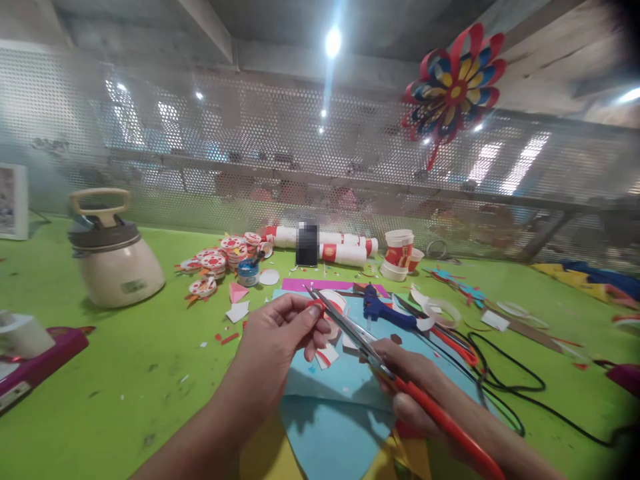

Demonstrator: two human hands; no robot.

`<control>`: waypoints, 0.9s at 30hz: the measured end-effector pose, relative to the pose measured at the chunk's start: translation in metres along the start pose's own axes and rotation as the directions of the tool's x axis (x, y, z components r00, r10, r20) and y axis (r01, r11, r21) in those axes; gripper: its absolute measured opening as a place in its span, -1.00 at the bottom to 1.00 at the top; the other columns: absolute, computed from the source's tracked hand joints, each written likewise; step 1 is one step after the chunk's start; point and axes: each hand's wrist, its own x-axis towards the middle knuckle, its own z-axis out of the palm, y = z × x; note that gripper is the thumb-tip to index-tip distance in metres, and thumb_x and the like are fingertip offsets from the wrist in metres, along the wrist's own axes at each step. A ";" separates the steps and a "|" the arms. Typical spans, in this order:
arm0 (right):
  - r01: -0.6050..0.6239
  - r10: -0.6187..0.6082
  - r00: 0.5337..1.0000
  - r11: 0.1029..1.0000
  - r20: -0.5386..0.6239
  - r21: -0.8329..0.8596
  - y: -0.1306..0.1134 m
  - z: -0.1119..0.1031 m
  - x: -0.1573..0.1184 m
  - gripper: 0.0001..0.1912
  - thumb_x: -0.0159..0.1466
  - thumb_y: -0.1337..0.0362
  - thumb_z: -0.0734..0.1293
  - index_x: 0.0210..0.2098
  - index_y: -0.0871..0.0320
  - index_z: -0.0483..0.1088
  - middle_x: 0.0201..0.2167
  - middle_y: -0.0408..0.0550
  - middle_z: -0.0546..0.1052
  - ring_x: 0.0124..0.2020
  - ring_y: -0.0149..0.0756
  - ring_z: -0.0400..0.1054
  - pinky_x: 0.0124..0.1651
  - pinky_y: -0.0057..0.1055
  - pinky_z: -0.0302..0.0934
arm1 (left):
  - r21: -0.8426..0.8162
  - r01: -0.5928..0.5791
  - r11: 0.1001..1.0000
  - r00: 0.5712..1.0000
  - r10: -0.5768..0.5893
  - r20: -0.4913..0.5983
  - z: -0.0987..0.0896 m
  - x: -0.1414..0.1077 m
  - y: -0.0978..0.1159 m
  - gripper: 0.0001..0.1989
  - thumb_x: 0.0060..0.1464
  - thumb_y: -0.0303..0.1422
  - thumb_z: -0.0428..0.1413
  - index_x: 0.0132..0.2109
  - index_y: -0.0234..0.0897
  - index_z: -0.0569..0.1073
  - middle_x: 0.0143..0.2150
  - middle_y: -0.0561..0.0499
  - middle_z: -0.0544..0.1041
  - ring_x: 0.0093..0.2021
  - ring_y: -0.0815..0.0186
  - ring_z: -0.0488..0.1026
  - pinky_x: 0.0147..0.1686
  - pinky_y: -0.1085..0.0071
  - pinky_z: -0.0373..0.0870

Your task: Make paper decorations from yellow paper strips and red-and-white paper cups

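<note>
My left hand (290, 333) pinches a small red piece of paper (319, 304) between thumb and forefinger. Wrapped round red-handled scissors (365, 340) is my right hand (407, 373). The scissor blades are slightly apart and point up and left, their tips beside the red piece. Below both hands lie light blue paper sheets (340, 427) on the green table (150, 373). White and red paper scraps (327, 356) rest on the blue sheet, just under my left fingers.
A blue glue gun (387, 311) and black cable (520, 373) lie to the right. Paper cups (399, 250), a dark phone (307, 245) and a blue jar (249, 272) stand behind. A large kettle (117, 260) is at the left.
</note>
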 end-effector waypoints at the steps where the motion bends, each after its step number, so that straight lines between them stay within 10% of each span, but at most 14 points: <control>1: -0.010 0.009 0.999 1.000 0.033 0.013 -0.001 -0.001 0.000 -0.48 0.25 -0.16 0.11 -0.08 0.12 0.28 -0.37 -0.05 0.38 -0.36 -0.27 0.24 -0.29 -0.36 0.19 | -0.002 0.000 1.000 1.000 0.000 -0.001 0.000 0.000 0.000 -0.86 -0.09 -0.39 0.21 -0.40 -0.41 0.45 -0.53 -0.03 0.50 -0.60 0.47 0.34 -0.66 0.60 0.21; 27: -0.103 0.103 0.995 0.992 0.015 0.067 -0.006 0.002 -0.002 -0.42 0.18 -0.21 0.17 -0.10 0.14 0.30 -0.39 -0.09 0.33 -0.42 -0.33 0.15 -0.37 -0.42 0.16 | 0.011 0.002 1.000 1.000 -0.002 0.015 0.001 -0.002 0.000 -0.89 -0.04 -0.41 0.18 -0.38 -0.41 0.44 -0.51 -0.01 0.50 -0.59 0.48 0.34 -0.64 0.59 0.22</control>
